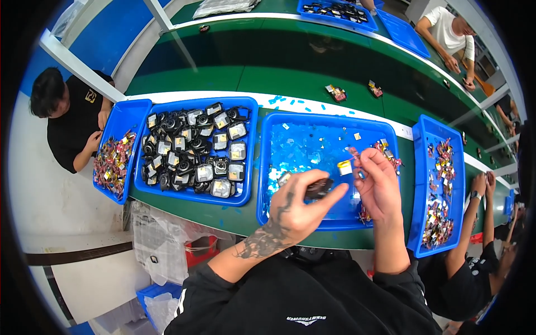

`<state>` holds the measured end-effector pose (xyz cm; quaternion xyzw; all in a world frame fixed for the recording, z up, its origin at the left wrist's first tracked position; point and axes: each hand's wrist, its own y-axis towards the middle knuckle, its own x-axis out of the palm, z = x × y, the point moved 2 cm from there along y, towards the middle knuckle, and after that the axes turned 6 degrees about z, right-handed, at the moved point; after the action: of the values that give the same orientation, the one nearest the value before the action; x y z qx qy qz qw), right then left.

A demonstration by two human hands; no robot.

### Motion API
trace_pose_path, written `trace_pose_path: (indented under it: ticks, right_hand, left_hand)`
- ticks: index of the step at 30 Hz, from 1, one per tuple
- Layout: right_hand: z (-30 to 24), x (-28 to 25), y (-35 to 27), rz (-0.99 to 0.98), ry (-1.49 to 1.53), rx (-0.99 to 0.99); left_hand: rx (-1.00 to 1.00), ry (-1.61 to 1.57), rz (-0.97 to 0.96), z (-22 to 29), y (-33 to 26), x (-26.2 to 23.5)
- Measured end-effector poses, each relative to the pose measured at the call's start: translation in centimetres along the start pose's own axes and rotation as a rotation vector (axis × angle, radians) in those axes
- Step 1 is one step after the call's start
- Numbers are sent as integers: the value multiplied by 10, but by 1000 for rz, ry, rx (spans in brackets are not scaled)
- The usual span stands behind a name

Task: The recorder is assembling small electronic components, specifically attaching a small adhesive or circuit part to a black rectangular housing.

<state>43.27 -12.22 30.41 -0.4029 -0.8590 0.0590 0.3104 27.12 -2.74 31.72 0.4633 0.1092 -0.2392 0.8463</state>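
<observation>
My left hand (pixel 295 211) is curled around a small black plastic housing (pixel 319 189) above the middle blue tray (pixel 329 119). Beside it, my right hand (pixel 382 187) pinches a small reddish circuit board (pixel 354 152) between thumb and fingertips. From that board hangs a small white-and-yellow block (pixel 345 167), like a battery. Scraps of thin blue film (pixel 304 146) cover much of this tray's bottom. Several boards with wires (pixel 389 152) lie along its right side, partly hidden by my right hand.
A blue tray of black housings (pixel 220 140) stands left, beside a tray of circuit boards (pixel 114 167). Another board tray (pixel 444 167) is on the right. Two loose boards (pixel 336 92) lie on the green belt (pixel 268 84). A co-worker (pixel 67 117) works at far left; others are right.
</observation>
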Motion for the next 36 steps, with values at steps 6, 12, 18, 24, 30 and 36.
trace_pose_path:
  ticks: [6,12,18,24,30,36]
  right_hand:
    - [16,8,-11,-65,17,-25]
    - [21,10,-21,-50,-86,44]
    - [-13,36,-40,-231,-957,-683]
    - [-3,29,-38,-177,-738,-336]
    - [1,20,-17,-308,-770,-174]
    - [23,14,-1,-508,-385,252]
  left_hand:
    - [131,77,-108,-5,13,19]
    - [-28,-83,-138,-11,9,14]
    - [-493,-447,-337,-25,7,8]
    - [-588,-481,-334,-28,0,4]
    - [-385,-323,-250,-25,-4,-1]
    - [-24,-79,-242,-26,-3,-9]
